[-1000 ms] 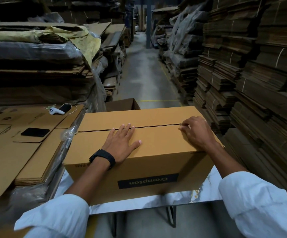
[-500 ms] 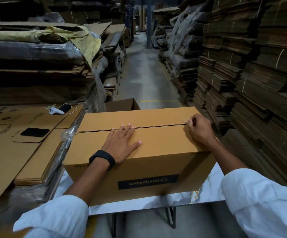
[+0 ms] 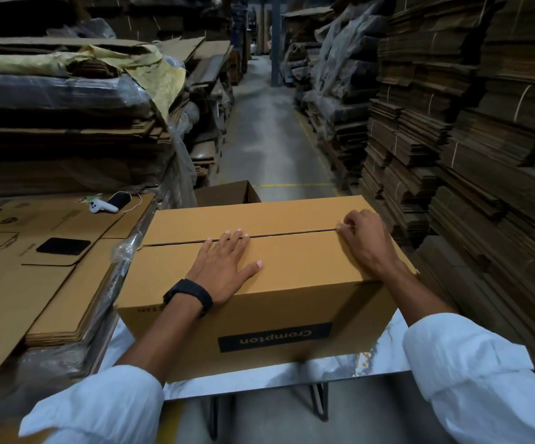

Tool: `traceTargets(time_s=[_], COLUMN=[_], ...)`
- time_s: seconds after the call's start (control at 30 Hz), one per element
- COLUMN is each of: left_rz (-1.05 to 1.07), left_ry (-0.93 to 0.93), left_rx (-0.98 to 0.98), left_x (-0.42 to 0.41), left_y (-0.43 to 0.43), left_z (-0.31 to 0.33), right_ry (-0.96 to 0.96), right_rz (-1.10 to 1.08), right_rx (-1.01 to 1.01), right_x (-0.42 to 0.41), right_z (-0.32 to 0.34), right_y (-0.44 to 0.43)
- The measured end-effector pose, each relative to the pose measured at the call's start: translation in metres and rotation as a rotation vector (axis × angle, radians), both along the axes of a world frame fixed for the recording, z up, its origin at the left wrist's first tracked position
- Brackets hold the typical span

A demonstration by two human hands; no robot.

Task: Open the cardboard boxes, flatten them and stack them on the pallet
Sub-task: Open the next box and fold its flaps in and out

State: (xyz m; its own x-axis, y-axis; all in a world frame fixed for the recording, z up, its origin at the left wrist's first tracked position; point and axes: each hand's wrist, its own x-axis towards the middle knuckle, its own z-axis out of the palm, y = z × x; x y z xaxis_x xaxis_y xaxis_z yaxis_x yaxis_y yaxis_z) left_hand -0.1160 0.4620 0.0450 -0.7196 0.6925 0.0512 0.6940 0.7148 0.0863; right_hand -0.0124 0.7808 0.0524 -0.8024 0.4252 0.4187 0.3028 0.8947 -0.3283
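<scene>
Tan cardboard box (image 3: 292, 267), centre frame on white table (image 3: 381, 357), is pinned by the flat, spread left hand (image 3: 224, 270); right hand (image 3: 365, 238) is curled at the seam (image 3: 292, 233), grip unclear. Cardboard could be torn if yanked.

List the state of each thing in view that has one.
Crompton box: closed, top flaps meeting at the seam.
Left hand: flat on the near flap.
Right hand: fingers curled at the seam's right end.
Brown box behind: open-topped.
Cartons on the left: flattened, stacked.
</scene>
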Motion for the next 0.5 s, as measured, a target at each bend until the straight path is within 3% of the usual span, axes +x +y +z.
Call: traceTargets(time_s=[0.1, 0.33, 0.5], left_rz=[0.005, 0.001, 0.001], left_ry=[-0.003, -0.022, -0.016], left_rx=[0.001, 0.000, -0.001], left_x=[0.001, -0.001, -0.002], left_y=[0.000, 0.001, 0.002], left_z=[0.001, 0.000, 0.001], right_ry=[0.076, 0.517, 0.711], right_rz=[-0.038, -0.407, -0.463], right_rx=[-0.039, -0.957, -1.366], right_x=[0.001, 0.031, 0.057], right_z=[0.004, 0.025, 0.026], right_y=[-0.002, 0.049, 0.088])
